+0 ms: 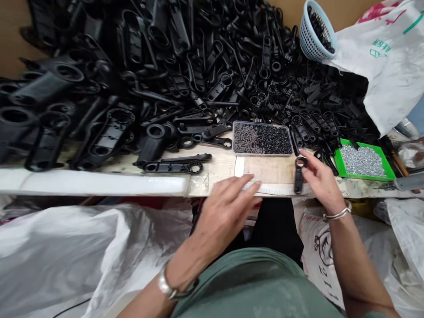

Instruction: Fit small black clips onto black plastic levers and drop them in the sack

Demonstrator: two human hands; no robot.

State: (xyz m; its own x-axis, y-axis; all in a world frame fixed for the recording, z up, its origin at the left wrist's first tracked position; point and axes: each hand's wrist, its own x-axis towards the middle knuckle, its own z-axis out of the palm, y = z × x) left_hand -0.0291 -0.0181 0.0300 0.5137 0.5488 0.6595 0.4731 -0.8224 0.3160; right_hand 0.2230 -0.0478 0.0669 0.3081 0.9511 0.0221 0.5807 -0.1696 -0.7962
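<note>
Right hand (319,179): fingers closed in a pinch on the ring end of a slim black plastic arm-shaped part (298,182), which is held at the near edge of a pale wooden bench (220,164), ring to the far side.

Left hand (227,210): fingers extended and slightly spread, back of the hand up, nothing seen to be gripped; placed left of the held part, at the near edge; whether the bench is touched cannot be told.

Clear rectangular plastic box (263,154): filled with small dark pieces; set just beyond the hands.

Bright green plastic tray (361,176): filled with small silvery metal pieces; set at right.

Large heap of black plastic parts (198,75): piled across the far side and left.

Pale blue perforated plastic basket (308,42): tilted, dark pieces inside; far right.

Long white padded strip (92,183): laid along the near left edge.
</note>
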